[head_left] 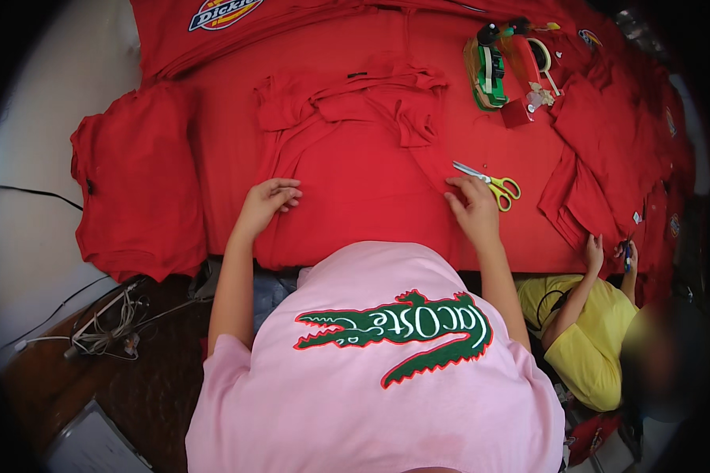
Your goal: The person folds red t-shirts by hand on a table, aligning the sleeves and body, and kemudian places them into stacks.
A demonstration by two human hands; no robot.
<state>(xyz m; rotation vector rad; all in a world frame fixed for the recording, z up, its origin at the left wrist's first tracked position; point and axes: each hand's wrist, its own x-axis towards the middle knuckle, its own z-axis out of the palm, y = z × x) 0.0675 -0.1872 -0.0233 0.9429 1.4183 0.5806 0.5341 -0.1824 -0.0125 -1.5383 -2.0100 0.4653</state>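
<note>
A red shirt (355,185) lies partly folded before me, its loose bunched part and small dark neck label toward the far side. My left hand (274,201) rests by the shirt's left edge, fingers loosely bent with nothing visible in them. At the opposite edge is my right hand (473,203), its thumb and fingers apart over the cloth. Scissors with yellow handles (505,193) lie right beside that hand, their blades pointing to the far left.
Folded red cloth (138,177) is stacked at left. Tape dispensers (491,75) stand at far right. A person in a yellow shirt (584,339) handles red garments (603,158), holding a small dark-blue tool (627,256). Tangled cables (114,323) lie low at left.
</note>
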